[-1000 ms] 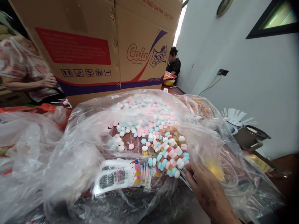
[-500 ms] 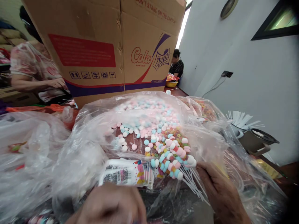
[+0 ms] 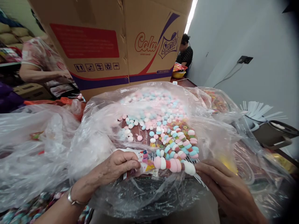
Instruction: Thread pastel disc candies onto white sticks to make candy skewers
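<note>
My left hand [image 3: 114, 166], with a metal bangle at the wrist, pinches a small printed plastic wrapper [image 3: 149, 167]. My right hand [image 3: 225, 183] grips the white end of a candy skewer [image 3: 174, 165] strung with pink, white and red pieces. The skewer lies level between both hands, its left end at the wrapper; whether it is inside cannot be made out. Just behind it, a pile of finished candy skewers [image 3: 179, 140] with white sticks rests on clear plastic. Loose pink, blue and white candies [image 3: 149, 124] spread out farther back.
A large cardboard carton [image 3: 93, 74] stands behind the candies. Clear plastic bags [image 3: 35, 149] bulge at left. At right, a container [image 3: 275, 135] sits beside white sticks [image 3: 259, 110]. Two other people work beyond the carton, one left [image 3: 39, 59], one right [image 3: 185, 51].
My left hand has moved up from the lower front and now holds a wrapper. My right hand has brought a candy skewer in front of the pile. The view has shifted slightly.
</note>
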Demonstrator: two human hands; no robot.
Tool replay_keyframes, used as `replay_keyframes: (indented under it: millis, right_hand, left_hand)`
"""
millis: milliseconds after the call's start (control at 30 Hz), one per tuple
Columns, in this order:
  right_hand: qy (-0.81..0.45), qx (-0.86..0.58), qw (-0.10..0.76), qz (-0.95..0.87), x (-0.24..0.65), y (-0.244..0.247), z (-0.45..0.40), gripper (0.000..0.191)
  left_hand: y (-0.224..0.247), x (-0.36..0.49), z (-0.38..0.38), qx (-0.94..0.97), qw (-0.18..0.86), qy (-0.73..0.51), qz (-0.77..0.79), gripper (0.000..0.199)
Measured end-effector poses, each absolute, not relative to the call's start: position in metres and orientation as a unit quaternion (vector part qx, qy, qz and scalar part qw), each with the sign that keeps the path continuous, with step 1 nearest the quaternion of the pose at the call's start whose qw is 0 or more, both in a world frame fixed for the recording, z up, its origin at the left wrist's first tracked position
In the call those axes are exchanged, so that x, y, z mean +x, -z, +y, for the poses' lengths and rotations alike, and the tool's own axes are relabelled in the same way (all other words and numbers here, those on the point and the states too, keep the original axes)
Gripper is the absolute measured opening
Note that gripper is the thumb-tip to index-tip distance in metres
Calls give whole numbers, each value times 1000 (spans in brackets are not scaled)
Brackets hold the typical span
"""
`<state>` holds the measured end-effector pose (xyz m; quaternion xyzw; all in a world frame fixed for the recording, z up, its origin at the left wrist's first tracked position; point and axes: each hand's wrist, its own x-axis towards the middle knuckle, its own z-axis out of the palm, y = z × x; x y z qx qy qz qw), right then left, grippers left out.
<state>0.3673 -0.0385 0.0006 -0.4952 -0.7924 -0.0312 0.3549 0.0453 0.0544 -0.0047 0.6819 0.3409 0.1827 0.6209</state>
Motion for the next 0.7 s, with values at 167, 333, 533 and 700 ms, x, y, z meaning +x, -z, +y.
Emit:
replay_keyframes:
  millis: [167,333,533,700]
  right_hand:
    - [22,-455,326,-828,372,-2,-36,15]
    - [42,-442,312,-840,376,2,-35,16]
    - [19,-420,319,-849,370,3,-34,19]
    - [31,-408,312,-857,370,4,-33,18]
  left_hand:
    - [2,48,60,700,616,-130,337,35]
    - [8,45,65,702,614,-82,351,38]
    - [7,46,65,704,628,-43,328,36]
    - [3,50,65,701,622,-32,346,33]
